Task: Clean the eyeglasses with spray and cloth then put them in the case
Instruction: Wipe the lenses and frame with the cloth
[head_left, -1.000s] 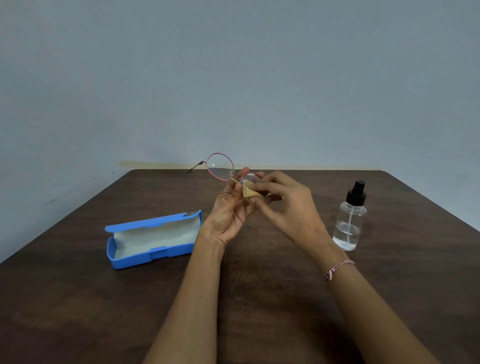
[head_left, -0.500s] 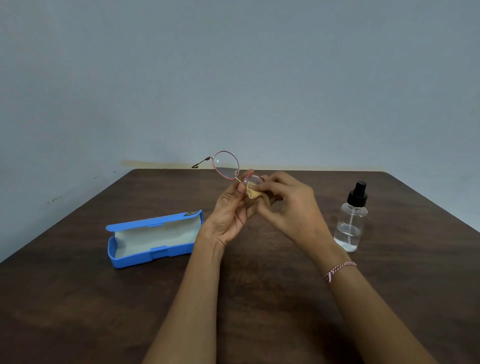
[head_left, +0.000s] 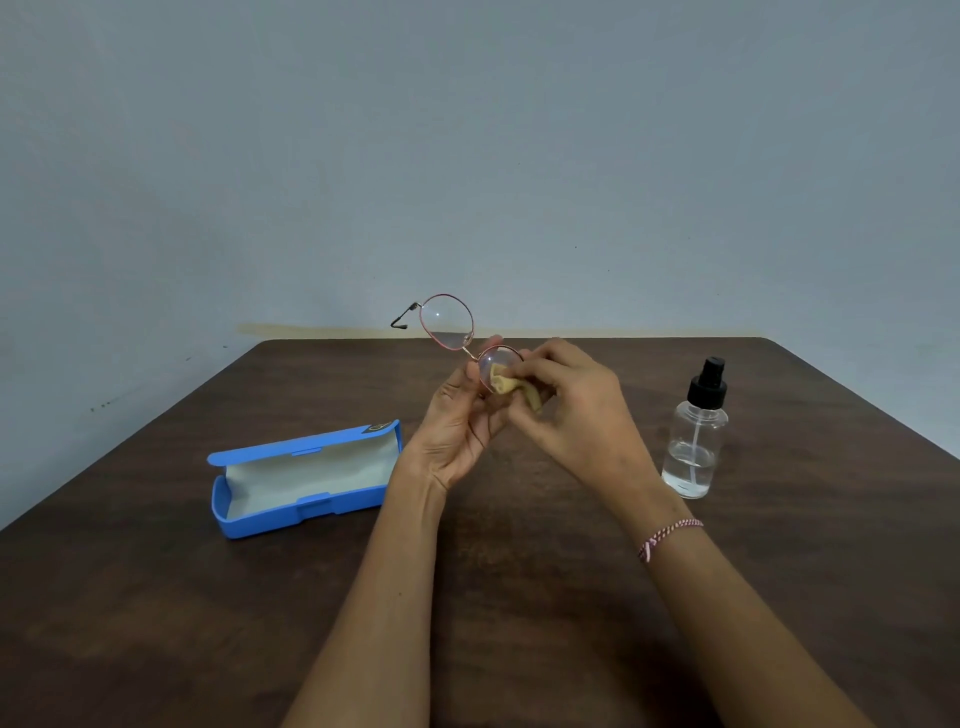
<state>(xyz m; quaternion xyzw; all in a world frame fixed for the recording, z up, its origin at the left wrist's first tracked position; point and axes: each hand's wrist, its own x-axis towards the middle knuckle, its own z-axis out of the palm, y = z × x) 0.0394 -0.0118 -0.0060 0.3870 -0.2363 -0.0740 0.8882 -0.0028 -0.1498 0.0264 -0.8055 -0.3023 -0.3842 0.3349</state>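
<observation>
Eyeglasses (head_left: 448, 322) are held up over the middle of the table (head_left: 156, 597). Their long axis slants from the free lens at upper left down to the lens at lower right, which sits between the two hands. The left hand (head_left: 457, 426) pinches the frame near the bridge and that lower lens, fingertips closed on it. The right hand (head_left: 576, 410) pinches a small yellow cloth (head_left: 506, 385) and presses it on the lower lens. One temple arm sticks out at the far left; the other is hidden.

The case (head_left: 311, 512) lies open on the table to the left, well apart from the eyeglasses, its long axis running nearly across the view. It is nearer the left hand, so I judge that hand the likelier one to carry them over once wiping ends. The spray bottle (head_left: 696, 447) stands upright to the right, near the right forearm. A small mark on the case lid's corner is too small to read, and the bottle shows no label.
</observation>
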